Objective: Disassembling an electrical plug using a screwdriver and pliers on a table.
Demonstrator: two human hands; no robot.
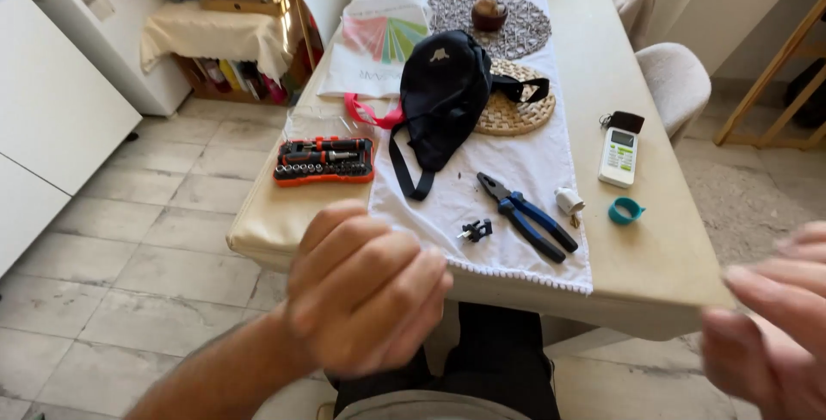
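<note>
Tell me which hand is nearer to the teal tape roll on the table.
Right. The right hand sits at the lower right, just below and right of the teal tape roll. The left hand is farther, well to its left, off the table's near edge.

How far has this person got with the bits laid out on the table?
Laid out on the white runner: blue-handled pliers, a small black part, a white plug piece, and an open bit set. Both the left hand and the right hand hover empty, blurred. Nothing looks assembled yet.
</note>
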